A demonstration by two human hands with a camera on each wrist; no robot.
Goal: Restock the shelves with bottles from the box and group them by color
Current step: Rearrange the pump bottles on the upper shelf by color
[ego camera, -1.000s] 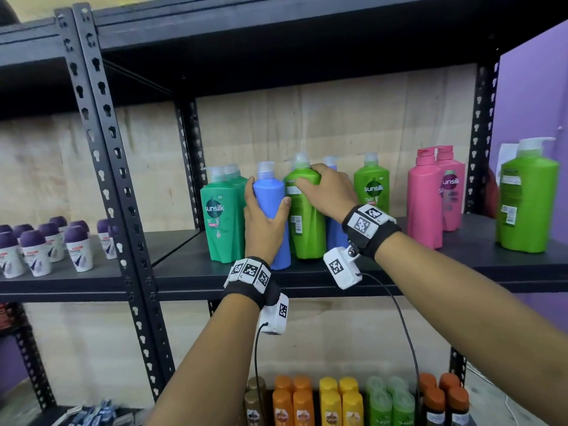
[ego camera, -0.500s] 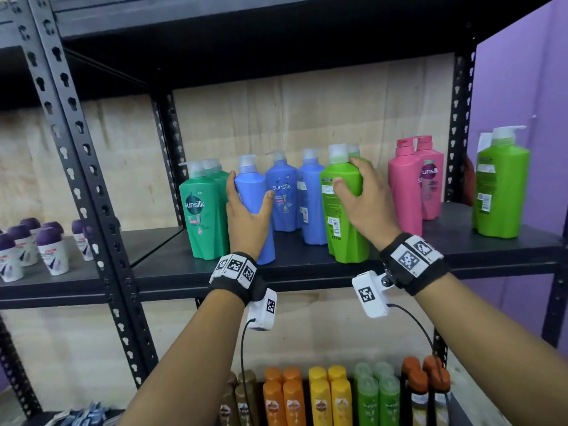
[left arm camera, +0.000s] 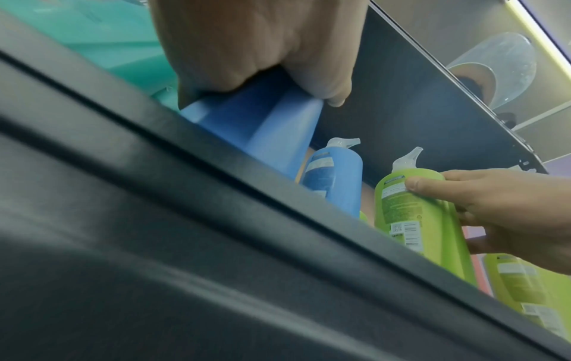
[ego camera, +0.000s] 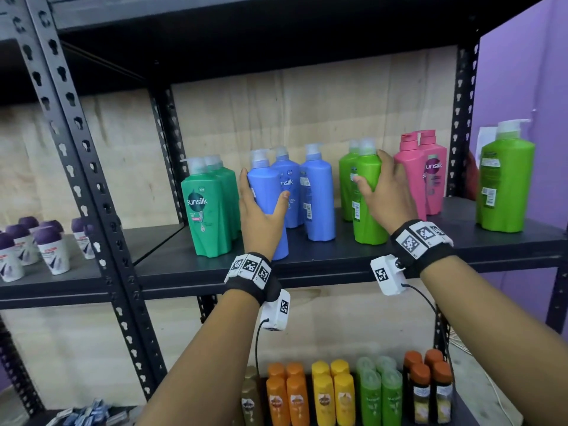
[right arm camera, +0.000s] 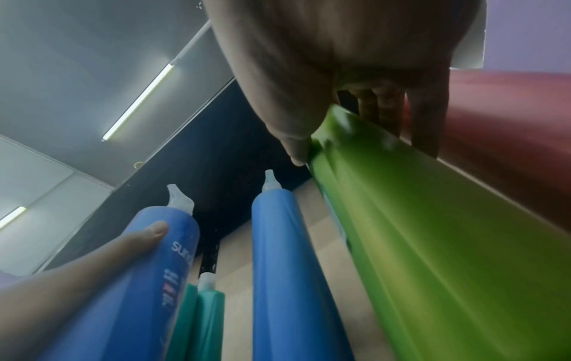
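On the middle shelf (ego camera: 338, 262) my left hand (ego camera: 264, 207) grips a blue pump bottle (ego camera: 266, 186) near the front edge; the left wrist view shows my thumb and fingers wrapped round the blue bottle (left arm camera: 265, 127). My right hand (ego camera: 381, 192) grips a lime green pump bottle (ego camera: 367, 207), seen close in the right wrist view as the lime bottle (right arm camera: 432, 244). Two more blue bottles (ego camera: 316, 195) stand between my hands. Another lime bottle (ego camera: 349, 179) stands just behind the held one. Teal-green bottles (ego camera: 209, 210) stand to the left.
Pink bottles (ego camera: 427, 173) stand right next to my right hand. A lone lime bottle (ego camera: 505, 182) is at the shelf's right end. Purple-capped roll-ons (ego camera: 46, 247) fill the left shelf. Small orange, yellow, green and brown bottles (ego camera: 338, 392) line the shelf below.
My right hand has carried the lime bottle to the right, from among the blue bottles to beside the pink ones. My left hand stays on the front blue bottle.
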